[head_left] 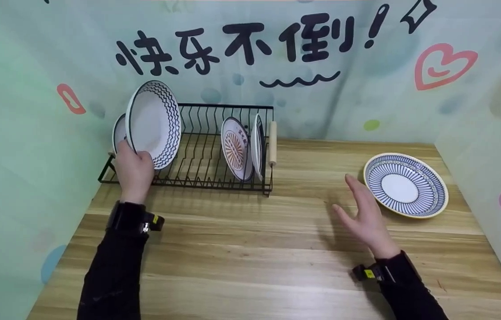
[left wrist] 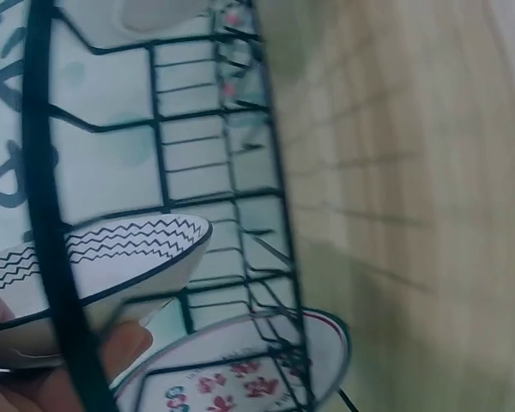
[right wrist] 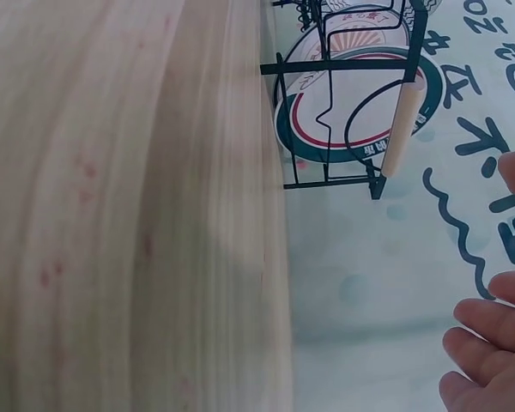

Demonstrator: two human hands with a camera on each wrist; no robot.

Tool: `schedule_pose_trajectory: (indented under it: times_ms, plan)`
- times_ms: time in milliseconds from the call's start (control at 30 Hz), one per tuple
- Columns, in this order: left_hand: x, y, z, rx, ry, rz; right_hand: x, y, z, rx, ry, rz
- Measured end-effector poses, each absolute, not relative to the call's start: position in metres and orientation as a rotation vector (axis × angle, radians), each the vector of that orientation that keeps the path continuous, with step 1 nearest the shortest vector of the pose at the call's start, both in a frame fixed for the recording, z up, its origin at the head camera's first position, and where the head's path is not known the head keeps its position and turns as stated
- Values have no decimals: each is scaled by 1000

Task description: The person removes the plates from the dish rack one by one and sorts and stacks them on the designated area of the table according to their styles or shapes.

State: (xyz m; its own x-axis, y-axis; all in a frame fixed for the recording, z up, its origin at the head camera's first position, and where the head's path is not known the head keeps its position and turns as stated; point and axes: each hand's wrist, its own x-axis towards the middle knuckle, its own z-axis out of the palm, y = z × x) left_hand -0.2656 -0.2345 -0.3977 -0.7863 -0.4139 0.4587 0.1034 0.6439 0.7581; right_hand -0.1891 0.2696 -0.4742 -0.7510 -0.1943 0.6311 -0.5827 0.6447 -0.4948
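Observation:
A deep white dish [head_left: 150,120] with a black zigzag band inside its rim is gripped at its lower left edge by my left hand [head_left: 134,171]. It stands tilted on edge over the left end of a black wire dish rack [head_left: 197,182]. In the left wrist view the zigzag dish [left wrist: 146,249] shows behind the rack's wires, fingers and thumb at its edge. My right hand [head_left: 366,218] hovers over the table, thumb and fingers spread, holding nothing. Nearest to it lies a blue-and-white patterned plate [head_left: 399,189] with a yellowish rim.
Another plate [head_left: 119,133] stands behind the zigzag dish at the rack's left end. Toward the right end stand a plate with an orange sunburst [head_left: 234,151] and a plate seen nearly edge-on [head_left: 257,146], beside the wooden handle [head_left: 272,143]. Printed cloth walls [head_left: 366,111] border the wooden table [head_left: 250,266].

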Motion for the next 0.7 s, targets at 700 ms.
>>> schedule_pose_trajectory:
  times_ms: [700]
  plan:
    - [-234,-205,-367,170,-1981,-1523,-189,263,-464,566,-2330,987]
